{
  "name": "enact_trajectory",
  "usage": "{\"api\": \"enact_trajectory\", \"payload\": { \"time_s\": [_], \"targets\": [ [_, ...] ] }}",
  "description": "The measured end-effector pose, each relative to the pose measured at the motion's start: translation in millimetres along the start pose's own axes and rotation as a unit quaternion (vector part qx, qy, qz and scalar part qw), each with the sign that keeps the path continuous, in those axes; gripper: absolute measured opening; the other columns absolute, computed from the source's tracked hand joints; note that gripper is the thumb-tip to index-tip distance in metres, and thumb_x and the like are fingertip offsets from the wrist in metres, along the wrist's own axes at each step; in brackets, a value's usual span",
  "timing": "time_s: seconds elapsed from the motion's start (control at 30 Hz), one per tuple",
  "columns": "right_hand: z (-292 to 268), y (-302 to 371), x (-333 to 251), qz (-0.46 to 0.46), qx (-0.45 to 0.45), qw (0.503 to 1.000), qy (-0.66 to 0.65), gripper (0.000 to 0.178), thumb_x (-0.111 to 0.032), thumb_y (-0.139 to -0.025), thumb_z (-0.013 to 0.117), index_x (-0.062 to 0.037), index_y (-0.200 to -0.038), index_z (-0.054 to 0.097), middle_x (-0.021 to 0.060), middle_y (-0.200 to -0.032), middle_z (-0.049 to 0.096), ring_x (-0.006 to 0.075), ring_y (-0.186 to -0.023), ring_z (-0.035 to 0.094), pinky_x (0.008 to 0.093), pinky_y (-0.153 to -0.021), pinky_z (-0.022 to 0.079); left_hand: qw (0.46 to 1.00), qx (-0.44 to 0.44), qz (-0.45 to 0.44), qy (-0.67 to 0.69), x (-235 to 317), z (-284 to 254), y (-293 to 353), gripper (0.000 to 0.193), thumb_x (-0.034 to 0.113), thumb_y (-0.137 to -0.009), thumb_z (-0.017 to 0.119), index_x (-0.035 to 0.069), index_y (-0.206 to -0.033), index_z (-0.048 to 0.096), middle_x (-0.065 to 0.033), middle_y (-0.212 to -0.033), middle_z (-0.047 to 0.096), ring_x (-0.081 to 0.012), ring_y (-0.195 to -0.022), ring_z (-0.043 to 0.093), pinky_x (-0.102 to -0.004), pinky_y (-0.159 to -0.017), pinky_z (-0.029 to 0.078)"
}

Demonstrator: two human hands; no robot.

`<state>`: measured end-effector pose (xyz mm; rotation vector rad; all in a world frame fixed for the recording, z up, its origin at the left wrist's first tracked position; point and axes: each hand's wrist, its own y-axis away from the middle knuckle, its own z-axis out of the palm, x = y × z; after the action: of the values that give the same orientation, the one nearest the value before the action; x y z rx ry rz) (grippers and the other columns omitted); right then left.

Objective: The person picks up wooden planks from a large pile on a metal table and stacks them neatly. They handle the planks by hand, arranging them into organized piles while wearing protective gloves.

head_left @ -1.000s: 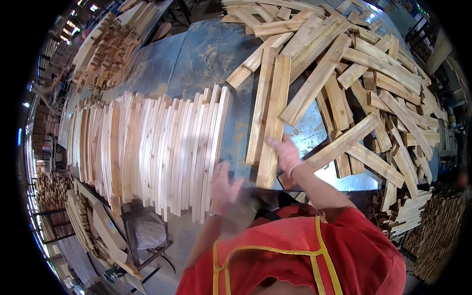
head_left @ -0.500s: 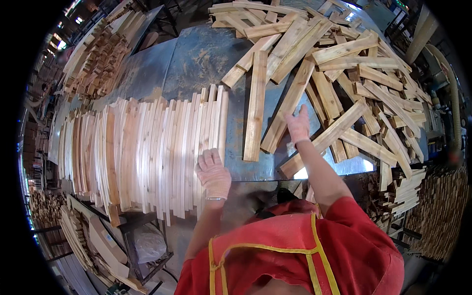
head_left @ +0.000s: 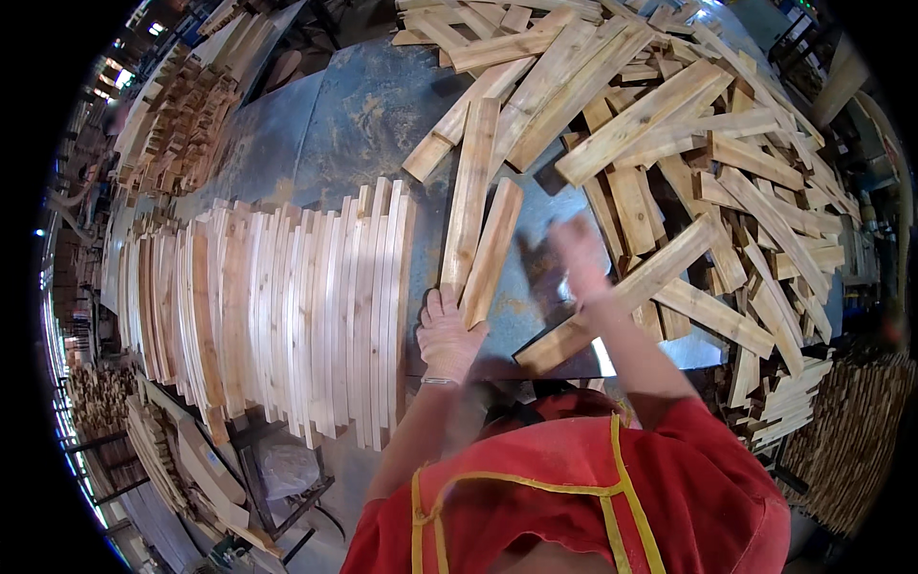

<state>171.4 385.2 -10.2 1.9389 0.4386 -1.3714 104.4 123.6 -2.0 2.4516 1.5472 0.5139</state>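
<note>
L hand (head_left: 449, 335): at near ends of 2 boards, back of hand up, fingers straight, thumb spread to the R. Fingertips at the lower end of the long board (head_left: 470, 196); thumb side by the near end of the short board (head_left: 493, 253). Whether it grips either: can't tell. Light band at wrist.

R hand (head_left: 581, 253): blurred, above the surface (head_left: 359, 115), just L of the loose pile; wide or narrow can't be told.

Posn of boards: long one lies lengthwise, top end tilted slightly R; short one beside it on R, tilted approx. the same way. Both are between the slat row (head_left: 330, 316) on L and the loose pile (head_left: 669, 191) on R. Slats stand packed side by side, approx. parallel, ends uneven, some overhanging the near edge. Pile = boards crossed at many angles. One loose board (head_left: 669, 258) runs diag. near R wrist, lower end by the near edge.

Containers: clear plastic bag (head_left: 290, 471) on metal frame (head_left: 253, 478), lower L, below the slats; contents unclear.

Periph.: wood stack (head_left: 177, 124) upper L; tall stack (head_left: 851, 450) lower R. Red garment (head_left: 717, 478) w/ yellow trim at bottom.
</note>
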Motion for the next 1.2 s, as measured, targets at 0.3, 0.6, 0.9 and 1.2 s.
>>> {"api": "enact_trajectory", "payload": {
  "time_s": [0.3, 0.6, 0.9, 1.2],
  "targets": [
    [-38.0, -166.4, -20.1, 0.08, -0.012, 0.911, -0.404, 0.029, -0.005, -0.093, 0.068, -0.0037, -0.121, 0.064, 0.0079, -0.088, 0.065, 0.0184, -0.07, 0.063, 0.0352, -0.059, 0.054, 0.991, 0.079, 0.094, -0.047, 12.6, 2.9, 23.0, 0.109, 0.04, -0.069, 0.087, 0.012, -0.161, 0.035, -0.0204, -0.155, 0.045, -0.0401, -0.136, 0.051, -0.0518, -0.101, 0.05],
    [-13.2, 35.3, 19.2, 0.082, -0.024, 0.965, -0.246, 0.041, -0.015, -0.095, 0.075, -0.0033, -0.133, 0.064, 0.0019, -0.088, 0.065, 0.0121, -0.071, 0.059, 0.0259, -0.065, 0.05, 0.977, 0.184, 0.095, 0.052, 26.5, -26.1, -20.7, 0.112, 0.034, -0.077, 0.085, 0.01, -0.166, 0.022, -0.0255, -0.155, 0.046, -0.0464, -0.127, 0.059, -0.0514, -0.106, 0.052],
    [-77.1, 79.9, 88.3, -0.088, 0.37, 0.924, 0.043, 0.073, -0.025, -0.087, 0.083, 0.006, -0.146, 0.053, 0.0239, -0.142, 0.062, 0.0304, -0.128, 0.062, 0.0405, -0.11, 0.047, 0.874, -0.124, 0.041, 0.468, -47.8, -2.3, 38.2, 0.111, 0.005, -0.078, 0.078, 0.011, -0.17, 0.017, -0.0186, -0.153, 0.05, -0.0334, -0.136, 0.056, -0.0374, -0.107, 0.051],
    [34.6, 118.6, 113.0, 0.034, 0.217, 0.955, -0.197, 0.057, -0.012, -0.089, 0.075, -0.0042, -0.142, 0.054, 0.0112, -0.118, 0.069, 0.024, -0.106, 0.065, 0.04, -0.093, 0.054, 0.642, -0.24, -0.042, 0.727, -110.5, -10.3, 122.2, 0.092, -0.002, -0.081, 0.075, 0.01, -0.163, 0.034, -0.0118, -0.109, 0.066, -0.0199, -0.086, 0.068, -0.0323, -0.075, 0.057]
  ]
}}
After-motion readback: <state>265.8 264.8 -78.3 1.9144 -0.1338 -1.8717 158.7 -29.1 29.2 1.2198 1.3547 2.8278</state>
